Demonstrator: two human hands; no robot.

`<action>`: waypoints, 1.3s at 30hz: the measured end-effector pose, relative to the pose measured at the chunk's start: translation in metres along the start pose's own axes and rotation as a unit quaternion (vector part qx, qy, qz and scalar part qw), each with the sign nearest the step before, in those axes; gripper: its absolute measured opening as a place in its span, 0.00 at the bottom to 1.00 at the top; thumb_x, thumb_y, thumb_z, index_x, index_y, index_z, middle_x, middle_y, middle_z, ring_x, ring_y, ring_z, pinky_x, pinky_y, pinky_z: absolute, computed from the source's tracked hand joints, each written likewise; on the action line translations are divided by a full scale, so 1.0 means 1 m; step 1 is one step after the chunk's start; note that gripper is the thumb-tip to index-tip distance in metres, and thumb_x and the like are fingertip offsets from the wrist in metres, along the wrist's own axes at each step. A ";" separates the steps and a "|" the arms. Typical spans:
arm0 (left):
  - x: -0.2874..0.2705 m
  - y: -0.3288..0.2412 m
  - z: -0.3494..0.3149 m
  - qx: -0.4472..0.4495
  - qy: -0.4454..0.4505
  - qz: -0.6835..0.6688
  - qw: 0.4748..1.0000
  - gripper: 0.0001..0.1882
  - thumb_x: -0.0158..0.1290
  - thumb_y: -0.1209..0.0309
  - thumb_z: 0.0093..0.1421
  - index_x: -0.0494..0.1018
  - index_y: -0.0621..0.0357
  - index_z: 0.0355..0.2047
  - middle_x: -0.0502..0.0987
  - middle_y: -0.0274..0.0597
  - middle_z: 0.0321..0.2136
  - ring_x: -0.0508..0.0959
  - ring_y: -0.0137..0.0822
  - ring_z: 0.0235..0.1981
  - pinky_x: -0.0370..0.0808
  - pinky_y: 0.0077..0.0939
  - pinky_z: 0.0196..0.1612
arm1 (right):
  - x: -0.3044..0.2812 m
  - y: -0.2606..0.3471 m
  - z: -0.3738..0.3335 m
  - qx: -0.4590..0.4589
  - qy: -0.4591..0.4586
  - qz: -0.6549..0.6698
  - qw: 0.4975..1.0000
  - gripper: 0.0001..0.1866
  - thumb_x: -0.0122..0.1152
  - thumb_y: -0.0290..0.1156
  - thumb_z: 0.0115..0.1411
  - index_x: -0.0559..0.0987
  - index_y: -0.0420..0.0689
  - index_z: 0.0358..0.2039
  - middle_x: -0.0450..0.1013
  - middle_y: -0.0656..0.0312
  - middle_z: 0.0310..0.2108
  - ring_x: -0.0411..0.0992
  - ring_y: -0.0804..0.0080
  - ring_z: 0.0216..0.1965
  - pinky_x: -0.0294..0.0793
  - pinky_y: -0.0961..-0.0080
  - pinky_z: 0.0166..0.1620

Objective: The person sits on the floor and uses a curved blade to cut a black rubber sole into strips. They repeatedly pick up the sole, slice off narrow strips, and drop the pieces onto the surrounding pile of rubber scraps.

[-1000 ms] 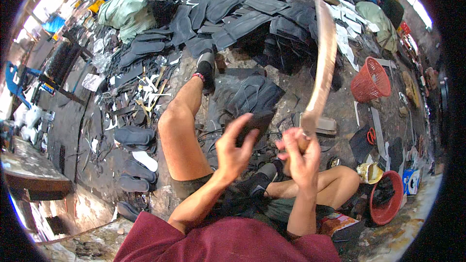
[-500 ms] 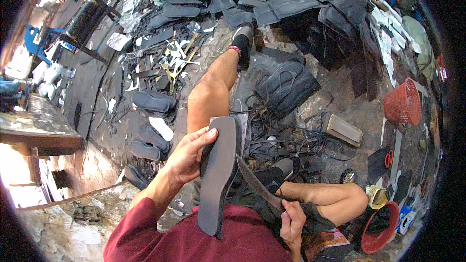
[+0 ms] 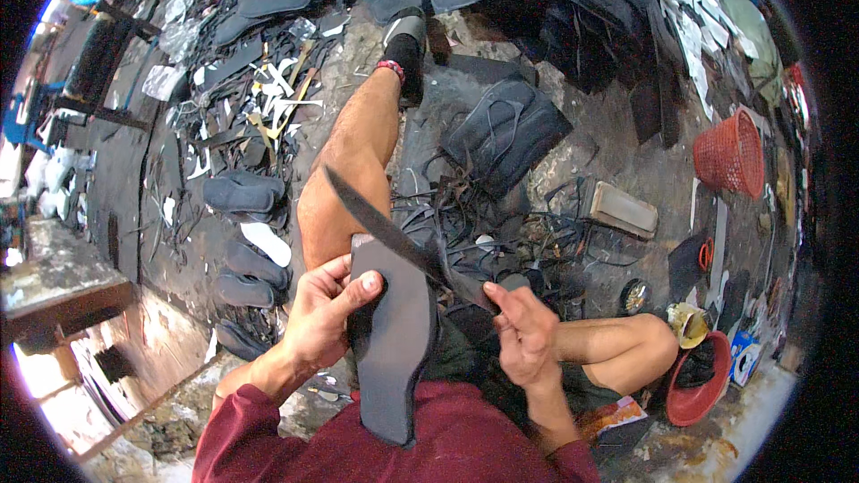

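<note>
A dark grey, layered shoe sole (image 3: 394, 340) stands lengthwise in front of my chest. My left hand (image 3: 329, 306) grips its left edge near the far end, thumb lying on the flat face. My right hand (image 3: 526, 333) is closed around the near end of a long, dark-bladed knife (image 3: 378, 225). The blade slants up and left across the far end of the sole, its tip over my left knee. Whether the edge touches the sole I cannot tell.
Finished-looking dark soles (image 3: 246, 192) and a white sole piece (image 3: 267, 244) lie left of my leg. Ahead is a tied bundle of soles (image 3: 508, 132). To the right stand a red basket (image 3: 732, 154), a beige block (image 3: 624, 210), red-handled scissors (image 3: 706, 255) and a red basin (image 3: 723, 385).
My right hand has moved up and inward, swinging the knife from beside the sole to across its far end. The sole has shifted slightly down and left with my left hand.
</note>
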State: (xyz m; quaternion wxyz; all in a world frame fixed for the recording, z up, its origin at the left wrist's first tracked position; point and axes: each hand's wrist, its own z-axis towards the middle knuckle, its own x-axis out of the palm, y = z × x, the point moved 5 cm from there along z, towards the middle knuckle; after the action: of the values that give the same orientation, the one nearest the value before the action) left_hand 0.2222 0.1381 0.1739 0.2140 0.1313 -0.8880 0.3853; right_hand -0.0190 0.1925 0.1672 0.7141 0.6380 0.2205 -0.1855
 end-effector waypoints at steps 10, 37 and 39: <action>-0.004 -0.007 0.000 -0.031 0.040 0.091 0.995 0.14 0.62 0.75 0.60 0.77 0.66 0.46 0.82 0.40 0.36 0.80 0.26 0.35 0.78 0.21 0.41 | -0.037 0.031 0.102 -0.109 0.269 -0.027 0.957 0.20 0.59 0.28 0.60 0.80 0.53 0.53 0.68 0.61 0.18 0.70 0.61 0.18 0.67 0.65 0.22; 0.102 0.025 0.030 0.138 -0.089 -0.127 0.978 0.15 0.56 0.63 0.62 0.75 0.58 0.45 0.79 0.39 0.39 0.79 0.37 0.38 0.77 0.31 0.45 | -0.038 -0.007 -0.106 0.029 -0.134 0.014 0.990 0.21 0.49 0.29 0.67 0.71 0.40 0.60 0.73 0.54 0.32 0.73 0.65 0.30 0.74 0.72 0.36; 0.094 0.033 0.032 0.125 -0.102 -0.111 0.981 0.15 0.56 0.63 0.62 0.74 0.59 0.45 0.79 0.40 0.39 0.79 0.37 0.38 0.77 0.31 0.44 | -0.041 -0.006 -0.122 -0.009 -0.184 -0.038 0.982 0.21 0.55 0.25 0.61 0.76 0.42 0.56 0.75 0.52 0.33 0.74 0.54 0.29 0.75 0.66 0.35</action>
State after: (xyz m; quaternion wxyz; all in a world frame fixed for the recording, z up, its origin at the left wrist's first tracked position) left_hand 0.1184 0.1305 0.1788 0.1458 0.2934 -0.8299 0.4516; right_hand -0.0657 0.3118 0.1737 0.7403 0.5781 0.1110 -0.3247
